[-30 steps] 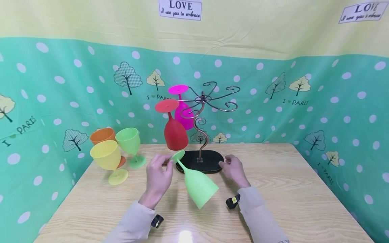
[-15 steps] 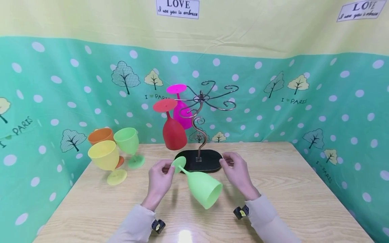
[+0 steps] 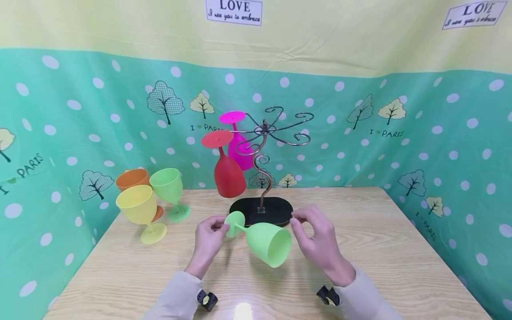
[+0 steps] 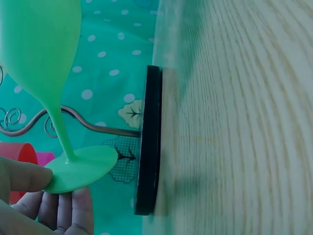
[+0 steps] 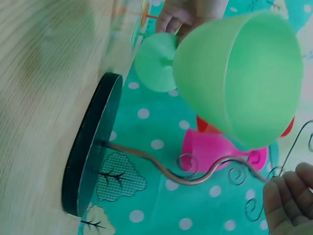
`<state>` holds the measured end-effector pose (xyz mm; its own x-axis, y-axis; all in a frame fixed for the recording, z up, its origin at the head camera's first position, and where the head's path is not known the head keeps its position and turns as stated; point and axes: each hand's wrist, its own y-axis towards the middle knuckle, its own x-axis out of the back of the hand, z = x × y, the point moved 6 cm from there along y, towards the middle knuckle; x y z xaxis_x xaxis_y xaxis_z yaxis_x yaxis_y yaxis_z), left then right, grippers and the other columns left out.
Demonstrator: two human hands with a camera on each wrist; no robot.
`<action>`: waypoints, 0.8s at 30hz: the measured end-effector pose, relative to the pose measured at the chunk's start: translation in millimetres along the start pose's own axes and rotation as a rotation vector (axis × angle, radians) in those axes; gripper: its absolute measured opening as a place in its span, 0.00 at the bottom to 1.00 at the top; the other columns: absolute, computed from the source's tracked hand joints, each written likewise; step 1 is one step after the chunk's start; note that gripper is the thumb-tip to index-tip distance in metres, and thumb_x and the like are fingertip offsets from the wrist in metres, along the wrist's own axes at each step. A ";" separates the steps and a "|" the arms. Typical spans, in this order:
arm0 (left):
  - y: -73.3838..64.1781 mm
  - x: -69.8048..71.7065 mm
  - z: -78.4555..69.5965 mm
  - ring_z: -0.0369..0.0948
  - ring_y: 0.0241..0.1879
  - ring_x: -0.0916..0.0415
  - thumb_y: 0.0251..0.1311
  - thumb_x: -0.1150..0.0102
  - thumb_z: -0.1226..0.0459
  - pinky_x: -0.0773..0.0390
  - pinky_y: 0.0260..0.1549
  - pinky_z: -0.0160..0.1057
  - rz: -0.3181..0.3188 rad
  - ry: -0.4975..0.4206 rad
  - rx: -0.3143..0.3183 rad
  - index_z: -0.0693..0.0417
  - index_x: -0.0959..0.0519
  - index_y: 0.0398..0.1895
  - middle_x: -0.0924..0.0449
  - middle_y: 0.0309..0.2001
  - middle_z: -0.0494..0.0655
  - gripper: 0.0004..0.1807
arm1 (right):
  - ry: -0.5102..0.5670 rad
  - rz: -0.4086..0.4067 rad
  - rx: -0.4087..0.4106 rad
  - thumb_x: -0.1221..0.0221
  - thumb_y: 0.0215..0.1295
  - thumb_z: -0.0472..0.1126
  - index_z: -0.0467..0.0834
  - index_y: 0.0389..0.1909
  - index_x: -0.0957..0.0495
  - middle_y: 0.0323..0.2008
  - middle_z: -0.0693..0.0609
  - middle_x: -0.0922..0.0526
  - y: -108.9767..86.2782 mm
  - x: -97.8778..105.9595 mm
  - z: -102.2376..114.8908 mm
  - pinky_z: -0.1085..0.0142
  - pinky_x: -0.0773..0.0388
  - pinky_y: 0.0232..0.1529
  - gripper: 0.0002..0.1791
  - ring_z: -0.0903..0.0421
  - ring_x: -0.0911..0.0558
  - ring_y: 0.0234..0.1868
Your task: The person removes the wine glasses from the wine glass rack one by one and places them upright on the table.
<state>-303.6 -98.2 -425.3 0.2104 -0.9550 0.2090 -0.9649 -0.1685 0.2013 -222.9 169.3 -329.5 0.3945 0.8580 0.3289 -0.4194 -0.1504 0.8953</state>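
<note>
Pale wood-grain table (image 3: 380, 266): beneath you.
Light-green, plastic-looking goblet (image 3: 258, 238): lying crosswise, mouth (image 3: 281, 247) nearest your right hand (image 3: 322, 242).
Left hand (image 3: 210, 236): pinches its foot (image 3: 234, 224).
Right: loosely curved, holding nothing.

Head view bright and even — white glare on the desk (image 3: 400, 258), bottom centre, shadows soft — both wrist views dimmer, hazier.

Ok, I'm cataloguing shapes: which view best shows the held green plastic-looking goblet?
The head view, since the held goblet shows bowl, stem and foot together. The left wrist view shows stem and foot but crops the bowl; the right wrist view shows bowl and foot, with most of the stem hidden.
</note>
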 end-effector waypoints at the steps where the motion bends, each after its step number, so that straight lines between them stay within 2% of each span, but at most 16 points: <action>1: 0.1 -0.3 0.8 0.39 0.27 0.25 0.53 0.38 0.74 0.23 0.25 0.30 0.004 -0.011 0.008 0.64 0.16 0.37 0.18 0.29 0.52 0.08 | 0.002 -0.001 0.043 0.40 0.55 0.30 0.38 0.35 0.20 0.32 0.51 0.20 0.2 0.1 5.4 0.71 0.24 0.38 0.06 0.56 0.22 0.33; 5: 0.2 -1.4 4.2 0.39 0.29 0.25 0.52 0.38 0.75 0.21 0.26 0.32 0.015 -0.055 0.039 0.66 0.16 0.38 0.18 0.30 0.53 0.09 | 0.009 0.022 0.180 0.42 0.60 0.35 0.35 0.32 0.20 0.31 0.49 0.20 -2.5 -3.2 22.9 0.71 0.24 0.39 0.05 0.54 0.22 0.33; 9: -0.8 -3.5 6.8 0.39 0.30 0.25 0.52 0.39 0.76 0.18 0.28 0.37 0.027 -0.101 0.075 0.67 0.17 0.39 0.19 0.31 0.53 0.10 | -0.002 0.091 0.253 0.41 0.63 0.39 0.35 0.34 0.20 0.33 0.48 0.20 -8.4 -10.3 33.6 0.70 0.23 0.40 0.09 0.54 0.22 0.34; 13: -2.2 -6.9 7.7 0.39 0.29 0.25 0.53 0.39 0.76 0.17 0.30 0.42 0.047 -0.148 0.098 0.70 0.18 0.40 0.19 0.31 0.55 0.10 | -0.059 0.155 0.254 0.39 0.62 0.45 0.37 0.37 0.20 0.35 0.50 0.20 -15.1 -16.7 36.9 0.70 0.22 0.39 0.13 0.56 0.22 0.36; 16: -3.3 -9.2 7.3 0.38 0.29 0.25 0.54 0.39 0.76 0.17 0.30 0.42 0.063 -0.181 0.114 0.71 0.19 0.41 0.20 0.31 0.55 0.11 | -0.102 0.188 0.249 0.36 0.59 0.47 0.38 0.40 0.20 0.37 0.51 0.20 -20.1 -20.4 37.0 0.70 0.22 0.39 0.16 0.56 0.22 0.37; 20: -4.8 -11.4 6.9 0.38 0.29 0.25 0.54 0.39 0.76 0.17 0.30 0.42 0.079 -0.206 0.146 0.72 0.20 0.42 0.21 0.30 0.54 0.11 | -0.131 0.227 0.261 0.33 0.55 0.43 0.40 0.40 0.19 0.38 0.52 0.20 -25.2 -24.7 36.5 0.71 0.22 0.39 0.15 0.58 0.22 0.38; 24: -6.8 -13.4 6.7 0.38 0.28 0.25 0.54 0.39 0.76 0.17 0.30 0.41 0.099 -0.212 0.163 0.72 0.20 0.41 0.21 0.29 0.52 0.11 | -0.135 0.248 0.265 0.35 0.56 0.37 0.42 0.38 0.19 0.38 0.54 0.19 -26.8 -27.0 36.9 0.71 0.22 0.40 0.09 0.59 0.22 0.37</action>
<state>-300.9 -85.9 -435.9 0.0932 -0.9956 0.0114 -0.9952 -0.0928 0.0297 -192.2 132.1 -351.3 0.4189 0.7103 0.5656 -0.2965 -0.4818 0.8246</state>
